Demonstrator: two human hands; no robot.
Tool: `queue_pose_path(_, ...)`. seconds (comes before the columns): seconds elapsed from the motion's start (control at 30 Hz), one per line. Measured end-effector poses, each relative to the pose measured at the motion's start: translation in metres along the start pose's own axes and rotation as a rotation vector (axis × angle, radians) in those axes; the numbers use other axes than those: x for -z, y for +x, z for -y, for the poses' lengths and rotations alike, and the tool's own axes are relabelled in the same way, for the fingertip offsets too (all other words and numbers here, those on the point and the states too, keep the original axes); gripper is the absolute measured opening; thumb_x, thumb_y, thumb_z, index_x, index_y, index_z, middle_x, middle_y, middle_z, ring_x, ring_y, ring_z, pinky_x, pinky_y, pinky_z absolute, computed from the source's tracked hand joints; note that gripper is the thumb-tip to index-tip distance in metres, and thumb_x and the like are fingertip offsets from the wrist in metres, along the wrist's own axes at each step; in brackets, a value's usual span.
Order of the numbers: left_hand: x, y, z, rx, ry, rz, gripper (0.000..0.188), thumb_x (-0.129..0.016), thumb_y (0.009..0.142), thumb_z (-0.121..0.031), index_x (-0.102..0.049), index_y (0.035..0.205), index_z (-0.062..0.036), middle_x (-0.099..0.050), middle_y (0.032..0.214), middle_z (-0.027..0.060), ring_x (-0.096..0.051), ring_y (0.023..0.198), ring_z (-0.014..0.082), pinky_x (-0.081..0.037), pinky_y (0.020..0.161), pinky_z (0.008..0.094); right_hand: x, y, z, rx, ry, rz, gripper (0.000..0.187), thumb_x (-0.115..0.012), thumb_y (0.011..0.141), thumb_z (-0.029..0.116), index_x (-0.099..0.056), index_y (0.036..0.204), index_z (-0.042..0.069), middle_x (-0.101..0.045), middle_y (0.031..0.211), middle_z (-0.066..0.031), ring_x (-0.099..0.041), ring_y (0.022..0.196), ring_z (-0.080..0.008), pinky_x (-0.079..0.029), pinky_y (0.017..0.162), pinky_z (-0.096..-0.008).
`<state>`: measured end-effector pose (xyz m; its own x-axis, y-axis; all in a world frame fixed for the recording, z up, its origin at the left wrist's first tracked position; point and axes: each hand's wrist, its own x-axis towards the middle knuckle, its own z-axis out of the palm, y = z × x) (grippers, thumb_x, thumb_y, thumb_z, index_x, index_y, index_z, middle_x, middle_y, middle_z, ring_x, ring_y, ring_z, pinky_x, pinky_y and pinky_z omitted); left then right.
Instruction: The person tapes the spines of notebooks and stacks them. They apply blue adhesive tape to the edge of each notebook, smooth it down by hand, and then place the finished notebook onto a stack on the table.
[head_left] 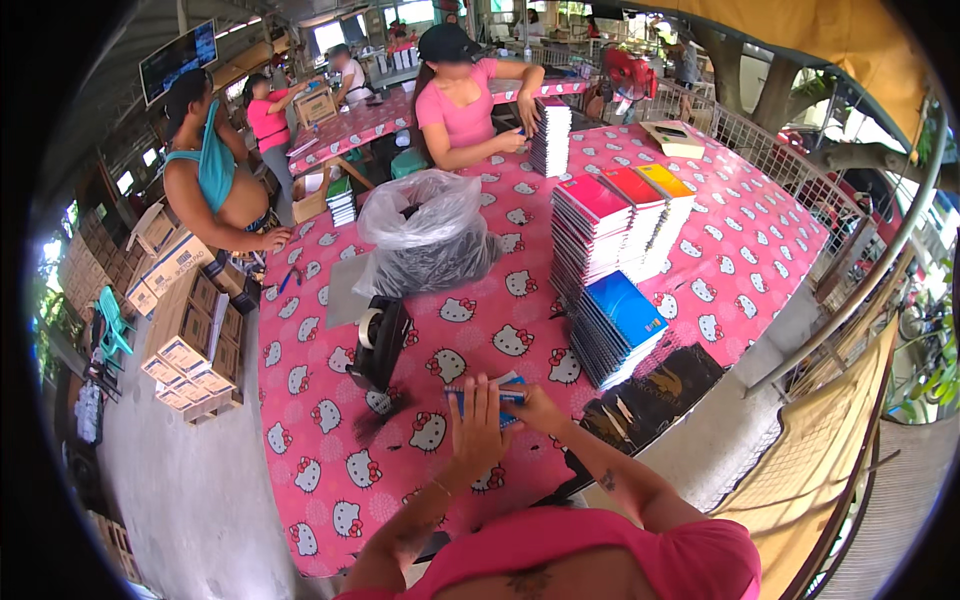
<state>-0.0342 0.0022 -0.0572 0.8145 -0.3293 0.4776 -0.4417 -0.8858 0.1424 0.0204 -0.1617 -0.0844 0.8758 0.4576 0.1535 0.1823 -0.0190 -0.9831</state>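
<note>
In the head view, the left hand [478, 430] lies palm down with its fingers extended and close together across a blue notebook [512, 392], pressing on it rather than gripping it. The right hand [540, 408] is curled around the notebook's right side, grasping it, though its fingertips are partly hidden. The notebook is near the front edge of the table, on a pink tablecloth [312, 440] printed with white cat faces.

Left of the hands and a little farther off stands a black tape dispenser [382, 350] with a pale roll. Behind it sits a clear plastic bag [430, 240] with dark contents. To the right of the hands rises a stack of blue spiral notebooks [628, 310], beside a torn black sheet [655, 400] at the table's edge. Just behind that stack, three taller stacks stand side by side: pinkish-red notebooks [592, 225], red notebooks [642, 212] and yellow-orange notebooks [668, 185].

Across the table, a co-worker in a pink top [465, 115] has one hand against another tall notebook stack [551, 140]. At the left, a person in a teal top [213, 185] rests a hand by the table's edge, near piled cardboard boxes [195, 335]
</note>
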Motion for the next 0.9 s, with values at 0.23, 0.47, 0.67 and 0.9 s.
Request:
queue_pose_path(0.23,0.011,-0.002,-0.001,-0.012,0.107,0.058,0.086,-0.049,0.093,-0.059,-0.034,0.149,0.0051,-0.031,0.156,0.0246,-0.026,0.146,0.043,-0.016,0.114,0.0667,0.0,-0.003,0.009,0.14,-0.076,0.038,0.039,-0.069,0.089,0.004,-0.065,0.128,0.005,-0.073,0.113,-0.0101,-0.064,0.099,-0.0119,-0.052,0.087,-0.0317)
queue_pose_path(0.47,0.006,0.018,0.004,0.033,0.1,0.061,0.087,-0.049,0.093,-0.057,-0.032,0.149,0.0072,-0.027,0.157,0.0282,-0.021,0.148,0.0442,-0.009,0.115,0.0677,0.006,0.003,-0.002,-0.032,-0.175,0.109,0.039,-0.066,0.088,0.004,-0.064,0.127,0.004,-0.073,0.107,-0.0122,-0.066,0.095,-0.0154,-0.053,0.085,-0.0336)
queue_pose_path(0.67,0.0,0.004,-0.001,0.008,-0.043,0.016,0.082,-0.045,0.096,-0.057,-0.034,0.149,0.0054,-0.028,0.157,0.025,-0.023,0.148,0.0438,-0.009,0.114,0.0684,0.008,0.006,-0.004,0.139,-0.135,0.059,0.04,-0.065,0.085,0.0,-0.064,0.126,0.003,-0.073,0.107,-0.0129,-0.066,0.098,-0.0154,-0.053,0.087,-0.0342)
queue_pose_path(0.9,0.004,-0.011,-0.002,0.031,-0.064,-0.041,0.062,-0.053,0.097,-0.042,-0.045,0.145,-0.0044,-0.045,0.147,0.015,-0.042,0.136,0.0345,-0.013,0.116,0.0638,-0.003,0.006,-0.01,0.139,-0.102,0.014,0.038,-0.066,0.086,0.0,-0.064,0.124,0.001,-0.071,0.111,-0.0121,-0.065,0.1,-0.018,-0.052,0.088,-0.0353)
